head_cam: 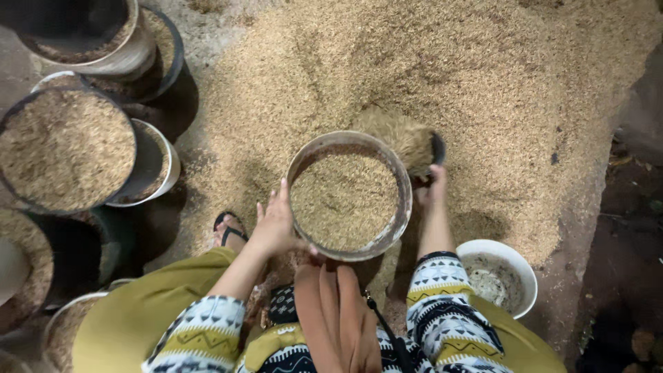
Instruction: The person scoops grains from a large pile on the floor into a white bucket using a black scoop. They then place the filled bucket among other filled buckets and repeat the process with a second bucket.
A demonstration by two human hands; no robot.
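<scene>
A round metal bucket, nearly full of tan husked grain, stands between my knees. My left hand grips its left rim, fingers spread against the side. Just past the bucket's right rim, my right hand holds a dark scoop heaped with grain, tilted over the bucket's far edge. Both sleeves carry a black, white and yellow pattern.
A broad heap of grain covers the floor ahead. Several filled buckets stand stacked at the left. A white bowl with a little residue sits by my right knee. My sandalled foot rests beside the bucket. Dark bare ground lies right.
</scene>
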